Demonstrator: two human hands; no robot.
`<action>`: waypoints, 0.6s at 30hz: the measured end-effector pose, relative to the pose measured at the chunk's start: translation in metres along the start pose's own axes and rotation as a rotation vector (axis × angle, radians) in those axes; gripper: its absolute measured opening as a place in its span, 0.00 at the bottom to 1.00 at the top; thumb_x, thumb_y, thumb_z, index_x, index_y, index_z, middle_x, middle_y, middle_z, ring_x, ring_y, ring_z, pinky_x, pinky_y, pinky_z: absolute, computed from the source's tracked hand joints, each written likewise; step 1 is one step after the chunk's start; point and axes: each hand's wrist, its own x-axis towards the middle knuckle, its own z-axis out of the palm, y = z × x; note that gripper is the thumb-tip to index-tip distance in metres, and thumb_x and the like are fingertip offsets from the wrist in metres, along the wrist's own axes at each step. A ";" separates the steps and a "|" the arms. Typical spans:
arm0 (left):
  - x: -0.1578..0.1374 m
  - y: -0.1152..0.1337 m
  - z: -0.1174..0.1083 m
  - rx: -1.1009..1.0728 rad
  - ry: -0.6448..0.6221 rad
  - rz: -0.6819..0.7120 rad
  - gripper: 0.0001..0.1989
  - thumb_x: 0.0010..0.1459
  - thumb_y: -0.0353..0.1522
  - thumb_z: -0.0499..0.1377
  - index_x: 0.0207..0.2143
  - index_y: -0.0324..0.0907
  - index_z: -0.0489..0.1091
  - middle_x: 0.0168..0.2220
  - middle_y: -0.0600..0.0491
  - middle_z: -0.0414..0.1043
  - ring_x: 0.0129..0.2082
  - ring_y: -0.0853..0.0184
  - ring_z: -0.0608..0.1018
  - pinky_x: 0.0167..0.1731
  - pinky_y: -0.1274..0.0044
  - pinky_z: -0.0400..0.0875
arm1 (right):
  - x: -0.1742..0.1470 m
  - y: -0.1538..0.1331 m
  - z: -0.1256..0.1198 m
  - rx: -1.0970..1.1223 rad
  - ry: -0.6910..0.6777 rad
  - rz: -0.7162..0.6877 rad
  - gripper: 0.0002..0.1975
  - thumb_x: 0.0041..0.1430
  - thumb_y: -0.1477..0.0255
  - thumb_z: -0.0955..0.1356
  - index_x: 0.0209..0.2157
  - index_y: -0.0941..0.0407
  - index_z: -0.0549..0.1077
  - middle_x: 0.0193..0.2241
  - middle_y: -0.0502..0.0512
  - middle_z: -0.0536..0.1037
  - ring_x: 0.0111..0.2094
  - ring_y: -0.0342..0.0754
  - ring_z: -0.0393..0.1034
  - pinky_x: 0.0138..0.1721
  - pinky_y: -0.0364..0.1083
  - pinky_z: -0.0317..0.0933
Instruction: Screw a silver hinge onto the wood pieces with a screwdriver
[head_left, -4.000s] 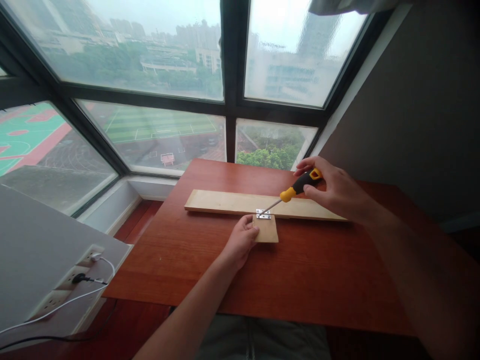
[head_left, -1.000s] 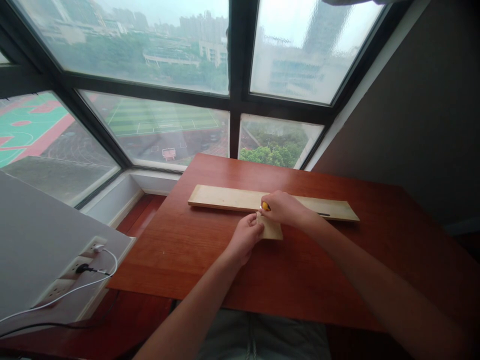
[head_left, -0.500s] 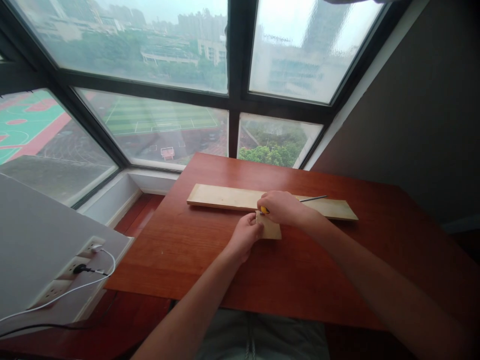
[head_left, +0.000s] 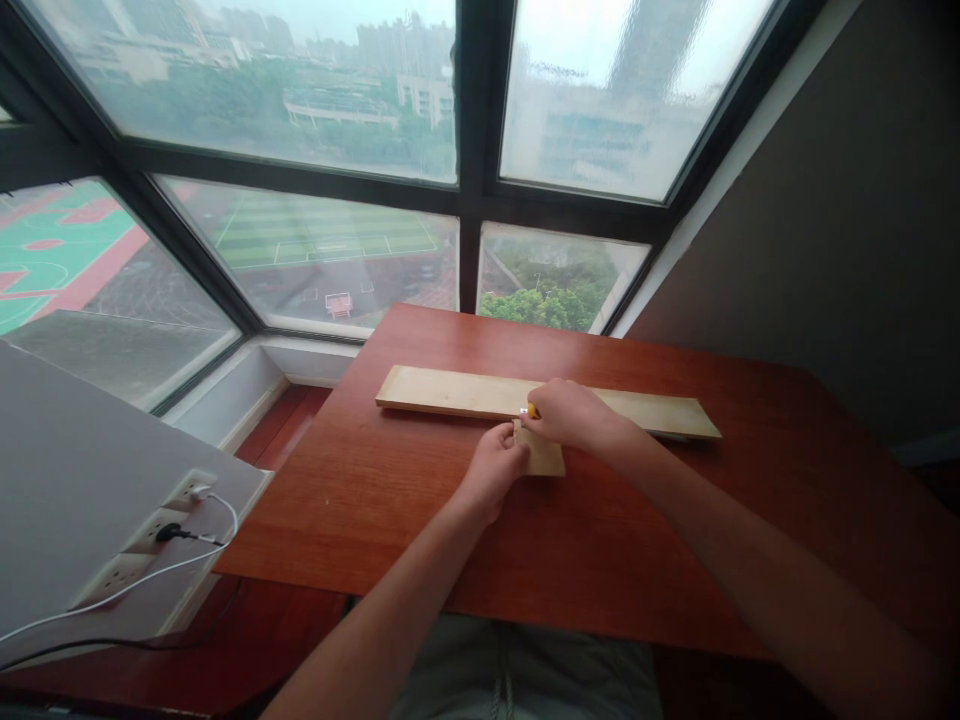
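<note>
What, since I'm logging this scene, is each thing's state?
Long pale wooden board: resting on red wooden table
Small flat pale wooden piece: held by left hand
Yellow tool end: mostly hidden in closed right hand
Black rounded plug: plugged in
White plug: plugged in

The long board (head_left: 472, 391) lies on the table (head_left: 397, 490), behind the small board (head_left: 546, 459), perhaps touching it.

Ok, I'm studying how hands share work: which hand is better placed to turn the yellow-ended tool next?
Probably the right hand: it is closed around the yellow-ended tool near the small flat pale wooden piece. The left hand holds that piece's left side, so it seems better suited to steadying.
</note>
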 end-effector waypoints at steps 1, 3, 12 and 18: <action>0.000 0.000 0.000 0.002 0.001 0.002 0.11 0.43 0.24 0.60 0.33 0.38 0.70 0.31 0.50 0.77 0.29 0.66 0.78 0.32 0.77 0.71 | 0.000 0.000 0.000 -0.008 -0.006 0.000 0.15 0.59 0.64 0.63 0.34 0.57 0.79 0.33 0.62 0.80 0.32 0.53 0.74 0.28 0.44 0.57; 0.000 0.000 0.001 0.008 0.004 0.001 0.12 0.43 0.24 0.60 0.34 0.38 0.71 0.31 0.50 0.78 0.30 0.65 0.78 0.32 0.77 0.71 | 0.001 0.000 0.000 -0.023 -0.008 -0.023 0.14 0.58 0.65 0.63 0.34 0.56 0.79 0.34 0.62 0.81 0.34 0.53 0.74 0.29 0.44 0.58; 0.000 0.001 0.000 0.042 0.017 -0.010 0.14 0.43 0.24 0.59 0.36 0.36 0.72 0.32 0.48 0.78 0.29 0.66 0.78 0.30 0.79 0.70 | -0.003 -0.001 -0.008 -0.049 -0.009 -0.181 0.11 0.53 0.75 0.65 0.36 0.53 0.77 0.37 0.55 0.80 0.37 0.51 0.73 0.25 0.44 0.51; 0.000 0.000 -0.001 0.038 0.003 0.000 0.12 0.44 0.24 0.59 0.35 0.36 0.72 0.32 0.49 0.77 0.29 0.68 0.77 0.29 0.80 0.69 | -0.005 0.004 -0.007 0.065 0.006 -0.259 0.10 0.54 0.75 0.65 0.36 0.51 0.77 0.39 0.51 0.79 0.38 0.47 0.72 0.26 0.43 0.50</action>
